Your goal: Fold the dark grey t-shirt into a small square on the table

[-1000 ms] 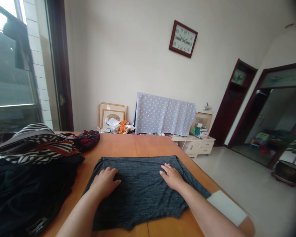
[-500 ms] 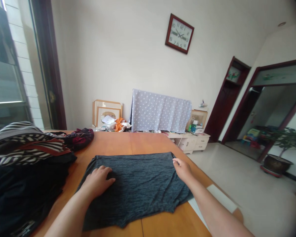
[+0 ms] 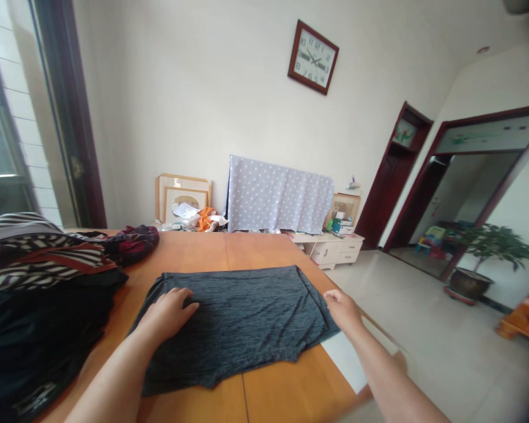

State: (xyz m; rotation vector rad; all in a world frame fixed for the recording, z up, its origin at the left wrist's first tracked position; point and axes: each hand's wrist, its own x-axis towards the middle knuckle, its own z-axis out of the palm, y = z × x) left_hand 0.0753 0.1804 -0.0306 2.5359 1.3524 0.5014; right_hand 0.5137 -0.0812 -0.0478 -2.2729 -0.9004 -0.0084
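Observation:
A dark grey heathered T-shirt (image 3: 233, 323) lies flat and folded on the orange wooden table (image 3: 255, 249). My left hand (image 3: 170, 312) rests palm down on the left part of the shirt, holding nothing. My right hand (image 3: 341, 308) sits at the shirt's right edge, its fingertips on the fabric and its fingers loose. To my left, a heap of clothes holds a black garment (image 3: 35, 335) under a black-and-white striped garment (image 3: 39, 252).
A maroon patterned cloth (image 3: 136, 242) lies behind the heap. A white sheet (image 3: 344, 358) sticks out at the table's right side, beyond which lies a tiled floor. Picture frames, a polka-dot cloth and a low white cabinet stand at the far end.
My right hand has slid outward to the right, off the middle of the shirt to its edge. My left hand stays in place on the shirt. The view has shifted slightly.

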